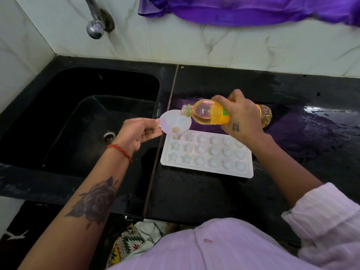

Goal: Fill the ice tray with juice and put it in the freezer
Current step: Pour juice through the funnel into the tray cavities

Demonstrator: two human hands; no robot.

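A white ice tray (206, 172) with star and round moulds lies on the black counter right of the sink. My left hand (139, 131) holds a small translucent funnel (171, 119) by its rim, with its spout over the tray's far left corner mould. My right hand (240, 115) grips an uncapped bottle of yellow juice (212, 114), tipped almost level, its mouth over the funnel's bowl. A little juice shows at the funnel's bottom. My right hand hides the bottle's middle and the tray's far right corner.
A black sink (78, 121) with a drain lies to the left, a chrome tap (95, 28) above it on the tiled wall. The counter (311, 133) at the right is wet. A purple cloth (253, 10) hangs at the top.
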